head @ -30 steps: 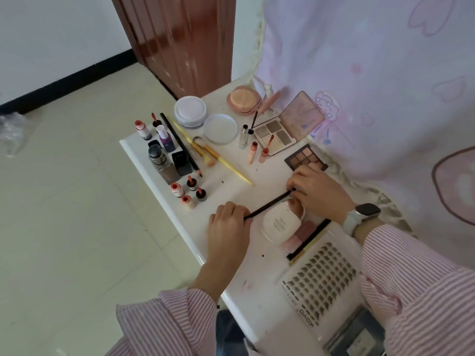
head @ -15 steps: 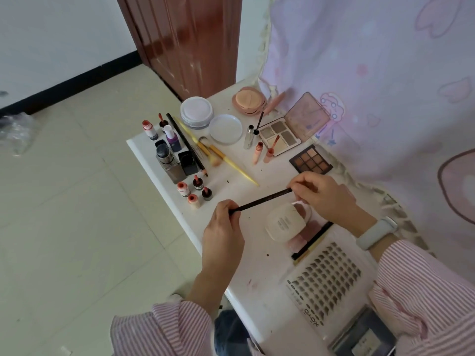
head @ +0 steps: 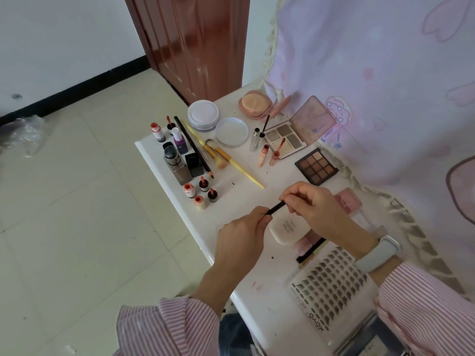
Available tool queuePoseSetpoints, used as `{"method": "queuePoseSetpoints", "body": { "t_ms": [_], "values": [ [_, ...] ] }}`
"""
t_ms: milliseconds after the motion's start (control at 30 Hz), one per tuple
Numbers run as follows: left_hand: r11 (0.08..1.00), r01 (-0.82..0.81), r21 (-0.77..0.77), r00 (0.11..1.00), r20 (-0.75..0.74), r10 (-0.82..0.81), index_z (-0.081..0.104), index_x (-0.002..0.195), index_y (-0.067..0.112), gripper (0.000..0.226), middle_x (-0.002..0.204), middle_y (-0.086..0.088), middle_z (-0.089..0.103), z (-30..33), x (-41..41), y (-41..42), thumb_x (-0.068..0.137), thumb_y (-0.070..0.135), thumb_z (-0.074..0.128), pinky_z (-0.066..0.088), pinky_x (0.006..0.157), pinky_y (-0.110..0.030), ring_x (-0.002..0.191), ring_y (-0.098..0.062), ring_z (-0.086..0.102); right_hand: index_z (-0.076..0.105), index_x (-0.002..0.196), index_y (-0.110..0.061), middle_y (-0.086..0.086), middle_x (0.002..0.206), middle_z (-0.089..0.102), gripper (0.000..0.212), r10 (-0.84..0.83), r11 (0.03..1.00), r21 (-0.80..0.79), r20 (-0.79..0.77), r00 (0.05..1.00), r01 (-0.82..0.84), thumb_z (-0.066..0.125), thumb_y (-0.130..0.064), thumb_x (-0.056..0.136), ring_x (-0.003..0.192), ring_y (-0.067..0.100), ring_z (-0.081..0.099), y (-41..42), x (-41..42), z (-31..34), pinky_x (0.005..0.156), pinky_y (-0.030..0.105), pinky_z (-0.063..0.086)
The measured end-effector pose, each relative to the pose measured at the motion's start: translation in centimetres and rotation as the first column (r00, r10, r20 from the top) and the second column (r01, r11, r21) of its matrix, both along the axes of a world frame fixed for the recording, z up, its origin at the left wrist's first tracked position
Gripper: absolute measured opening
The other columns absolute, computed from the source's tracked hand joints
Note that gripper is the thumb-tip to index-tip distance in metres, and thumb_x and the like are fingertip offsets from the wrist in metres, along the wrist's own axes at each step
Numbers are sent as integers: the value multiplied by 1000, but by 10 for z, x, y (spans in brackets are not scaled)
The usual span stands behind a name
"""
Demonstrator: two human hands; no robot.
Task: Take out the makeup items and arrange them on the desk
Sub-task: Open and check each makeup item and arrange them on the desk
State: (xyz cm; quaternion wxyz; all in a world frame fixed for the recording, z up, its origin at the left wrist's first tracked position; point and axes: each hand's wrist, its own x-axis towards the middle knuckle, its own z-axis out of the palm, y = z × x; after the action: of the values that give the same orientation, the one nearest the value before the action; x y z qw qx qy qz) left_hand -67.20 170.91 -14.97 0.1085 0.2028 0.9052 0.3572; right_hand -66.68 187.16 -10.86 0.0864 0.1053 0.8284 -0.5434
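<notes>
Your left hand [head: 241, 232] pinches the near-left end of a thin black pencil [head: 276, 207], and your right hand [head: 312, 209] pinches its far-right end; both grips are closed on it. The pencil's long axis rises from your left grip up and to the right toward your right grip, and only a short dark stretch shows between the fingers. It is held above the white bench [head: 231, 199], over a white compact [head: 286, 228] that sits just under and between both grips; the small print on its lid is too fine to read.

Well left of your left grip and farther away stand small bottles [head: 199, 194] with orange and dark caps, and beyond them a square foundation bottle [head: 177, 167]. A yellow-handled brush [head: 241, 173] lies farther away, between the bottles and your grips, its handle pointing toward your right grip. Beyond your right grip sits a nine-pan brown palette [head: 316, 166]. Nearer you than the right grip lies a nail-tip sheet [head: 331, 286] marked "XOYO". A pale watch [head: 377, 254] wraps your right wrist.
</notes>
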Motion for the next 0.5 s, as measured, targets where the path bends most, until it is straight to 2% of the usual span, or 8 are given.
{"method": "queuePoseSetpoints", "body": {
  "t_ms": [100, 200, 267, 367, 433, 500],
  "values": [
    [1000, 29, -6, 997, 73, -28, 52, 118, 27, 29, 66, 10, 52, 2, -4, -5, 96, 40, 39, 38, 57, -25, 55, -10, 46, 60, 77, -23, -4, 62, 56, 24, 24, 1000, 12, 17, 1000, -24, 51, -5, 90, 56, -5, 51, 0, -1, 1, 59, 8, 42],
    [1000, 14, -11, 976, 218, -11, 37, 126, 30, 40, 71, 13, 50, 2, -6, -10, 90, 46, 47, 38, 62, -21, 60, -3, 48, 60, 78, -21, -3, 63, 57, 22, -15, 1000, 28, 11, 1000, 14, 51, -4, 90, 54, -5, 51, 7, -5, 3, 57, 8, 43],
    [999, -50, 21, 947, 320, 40, 33, 124, 24, 40, 72, 12, 53, 1, -5, -17, 89, 30, 52, 38, 58, -13, 61, -3, 50, 60, 81, -18, -2, 65, 58, 19, -98, 995, 18, 7, 995, 98, 50, -4, 90, 53, -5, 50, 19, -8, 3, 56, 8, 42],
    [988, -140, 67, 855, 511, 86, 33, 115, 18, 35, 74, 8, 56, 0, -1, -27, 85, 4, 45, 41, 53, -6, 64, -4, 52, 61, 88, -12, -1, 70, 60, 12, -219, 976, 17, 25, 975, 219, 52, -5, 89, 56, -6, 53, 31, -10, -2, 59, 9, 42],
    [981, -181, 65, 802, 587, 109, 33, 109, 18, 32, 84, 8, 55, -2, 0, -31, 85, -4, 36, 40, 54, -6, 75, -5, 51, 61, 84, -14, -1, 73, 64, 13, -266, 964, -8, 50, 963, 267, 55, -3, 87, 60, -6, 58, 27, -11, -9, 59, 7, 44],
    [970, -228, 80, 766, 630, 128, 37, 109, 17, 37, 94, 6, 53, -3, -1, -34, 85, -10, 29, 39, 61, -6, 86, -9, 49, 59, 78, -19, -3, 75, 66, 17, -279, 960, 20, 60, 958, 278, 59, -3, 84, 71, 3, 62, 15, -13, -16, 65, 10, 47]
  ]
}}
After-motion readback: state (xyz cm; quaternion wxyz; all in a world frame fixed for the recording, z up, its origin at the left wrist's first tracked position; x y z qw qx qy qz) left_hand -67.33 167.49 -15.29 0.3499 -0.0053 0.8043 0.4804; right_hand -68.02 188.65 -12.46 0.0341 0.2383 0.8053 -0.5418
